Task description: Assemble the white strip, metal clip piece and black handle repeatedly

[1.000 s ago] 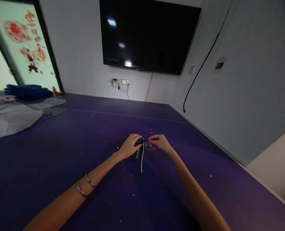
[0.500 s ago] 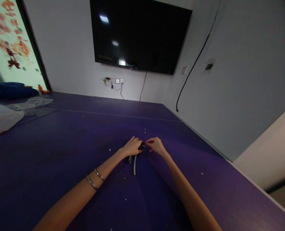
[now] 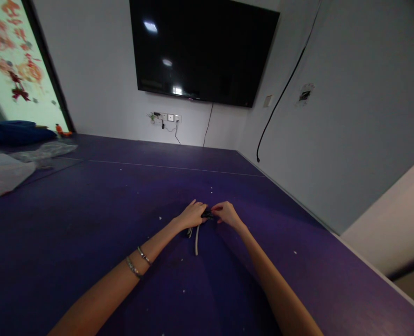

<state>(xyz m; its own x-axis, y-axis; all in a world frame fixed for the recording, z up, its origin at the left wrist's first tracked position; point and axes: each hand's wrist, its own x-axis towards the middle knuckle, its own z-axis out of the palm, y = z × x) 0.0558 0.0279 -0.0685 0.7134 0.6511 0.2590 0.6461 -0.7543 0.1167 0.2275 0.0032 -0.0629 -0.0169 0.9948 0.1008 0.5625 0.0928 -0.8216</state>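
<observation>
Just above the purple surface, my left hand [image 3: 192, 214] is closed around a small dark bundle [image 3: 207, 214], which looks like black cable but is too small to name surely. A pale grey cord-like strip [image 3: 196, 241] hangs out below that hand toward me, with a shorter black and grey piece [image 3: 189, 232] beside it. My right hand [image 3: 226, 214] has its thumb and fingers pinched together at the bundle's right end; what lies between the fingertips is hidden.
The purple surface [image 3: 122, 210] carries scattered white specks. Clear plastic sheeting [image 3: 7, 172] and dark blue cloth [image 3: 17, 131] lie at left. A television [image 3: 203, 51] hangs on the wall ahead above sockets [image 3: 171, 117]. A black cable [image 3: 280, 95] dangles by the right wall.
Both hands stay in nearly the same place. My right fingertips have shifted very slightly at the bundle's end, and the bundle looks slightly flatter.
</observation>
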